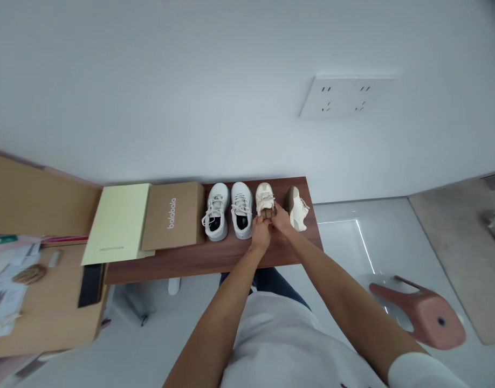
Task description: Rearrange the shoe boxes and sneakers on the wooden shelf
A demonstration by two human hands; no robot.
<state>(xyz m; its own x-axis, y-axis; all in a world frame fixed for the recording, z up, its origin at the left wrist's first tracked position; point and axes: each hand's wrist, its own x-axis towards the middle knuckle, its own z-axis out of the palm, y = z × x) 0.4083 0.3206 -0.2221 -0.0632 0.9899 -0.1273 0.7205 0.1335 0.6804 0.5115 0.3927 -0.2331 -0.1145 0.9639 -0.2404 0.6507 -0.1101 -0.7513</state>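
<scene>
On the brown wooden table, both my hands close around the heel end of a small cream shoe (265,194), its toe toward the wall. My left hand (261,229) grips the heel from the left, and my right hand (281,217) holds the right side of the opening. Fingertips are partly hidden by the shoe and by each other. To the right, the matching cream shoe (297,210) lies on its side, sole to the left. Left of my hands stand two larger white sneakers, one nearer (242,207) and one farther (217,210), both upright with dark insides.
A brown shoebox (172,215) and a pale yellow box (118,223) sit at the table's left part. The wooden table (231,258) stands against the wall with socket plates (348,97). A pink stool (429,315) is on the floor at right. A cluttered desk (65,323) adjoins at left.
</scene>
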